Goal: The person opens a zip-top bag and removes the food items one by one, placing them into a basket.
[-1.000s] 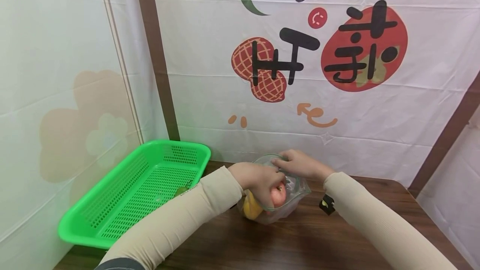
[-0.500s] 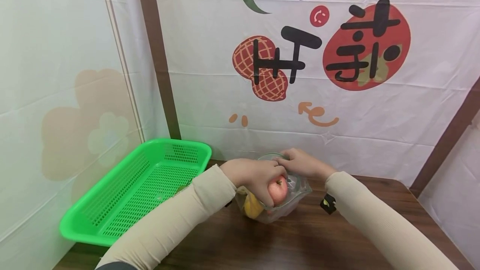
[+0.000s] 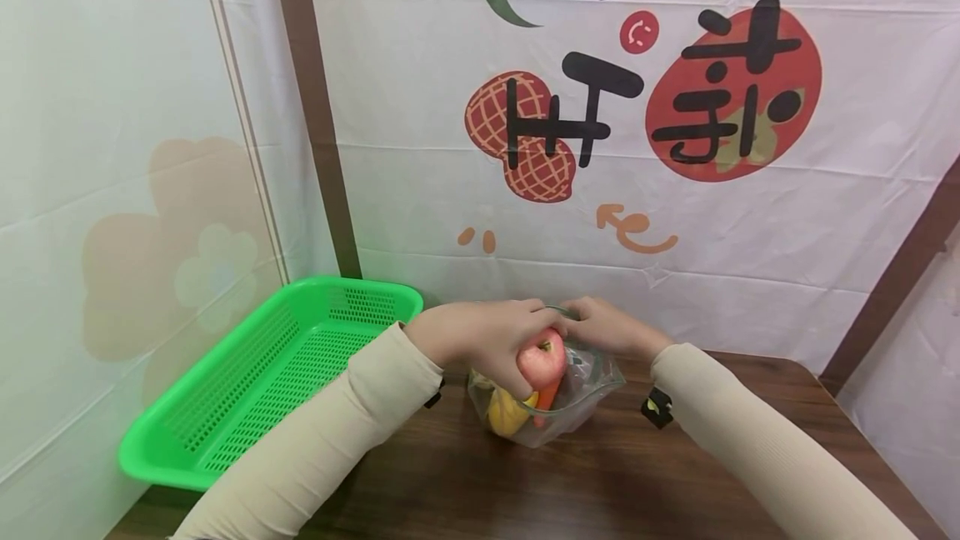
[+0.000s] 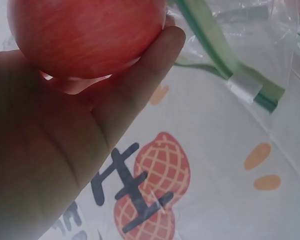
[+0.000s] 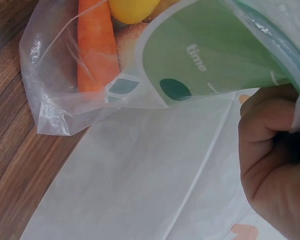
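Note:
My left hand grips a red apple at the mouth of a clear zip bag. In the left wrist view the fingers curl under the apple, and a white slider sits on the bag's green zip strip. On the far side of the mouth, my right hand pinches the bag's rim; its fingertips are partly hidden by the film in the right wrist view. Inside the bag are an orange carrot and a smooth yellow piece of produce. A green printed panel covers other contents.
A green perforated plastic basket stands at the left, partly behind the left sleeve. The bag rests on a dark wooden table. Behind it hangs a white printed cloth, with another cloth along the left side.
My left hand has lifted the apple up and left from deeper in the bag. The carrot under it now shows. My right hand stays at the rim.

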The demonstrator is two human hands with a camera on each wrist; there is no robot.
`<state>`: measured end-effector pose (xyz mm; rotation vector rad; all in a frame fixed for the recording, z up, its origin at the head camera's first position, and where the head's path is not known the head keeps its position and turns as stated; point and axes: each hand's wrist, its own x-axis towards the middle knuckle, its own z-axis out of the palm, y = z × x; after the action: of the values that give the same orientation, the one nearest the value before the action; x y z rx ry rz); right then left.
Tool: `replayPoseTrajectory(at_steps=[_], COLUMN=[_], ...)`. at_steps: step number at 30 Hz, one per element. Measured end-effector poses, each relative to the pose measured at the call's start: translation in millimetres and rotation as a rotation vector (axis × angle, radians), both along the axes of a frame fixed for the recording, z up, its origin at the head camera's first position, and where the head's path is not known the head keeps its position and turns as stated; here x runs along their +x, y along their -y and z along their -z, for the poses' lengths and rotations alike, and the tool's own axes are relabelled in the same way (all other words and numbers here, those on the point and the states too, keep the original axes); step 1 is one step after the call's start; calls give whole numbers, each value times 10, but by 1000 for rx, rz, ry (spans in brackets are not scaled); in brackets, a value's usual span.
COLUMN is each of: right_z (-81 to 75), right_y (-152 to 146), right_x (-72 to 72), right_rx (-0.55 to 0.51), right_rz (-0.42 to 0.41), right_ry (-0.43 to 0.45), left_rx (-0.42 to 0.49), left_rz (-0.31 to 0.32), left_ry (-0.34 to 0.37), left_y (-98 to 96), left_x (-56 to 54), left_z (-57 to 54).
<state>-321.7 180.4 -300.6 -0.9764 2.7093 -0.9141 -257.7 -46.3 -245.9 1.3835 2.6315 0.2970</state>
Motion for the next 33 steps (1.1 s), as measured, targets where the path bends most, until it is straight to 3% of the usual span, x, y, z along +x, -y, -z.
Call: replayPoseTrajectory(at_steps=[9, 20, 33], right_z=[4, 15, -9], right_y=[3, 1, 5], right_x=[7, -12, -1], right_rx=[11, 19, 33], right_rz=[13, 12, 5], right_ry=[16, 35, 44], left_rx=[30, 141, 148], left_rz=[-13, 23, -162], left_ry=[-36, -90, -71], left_y=[109, 363, 1022], left_x=[67, 148, 157], left_z=[-35, -46, 102])
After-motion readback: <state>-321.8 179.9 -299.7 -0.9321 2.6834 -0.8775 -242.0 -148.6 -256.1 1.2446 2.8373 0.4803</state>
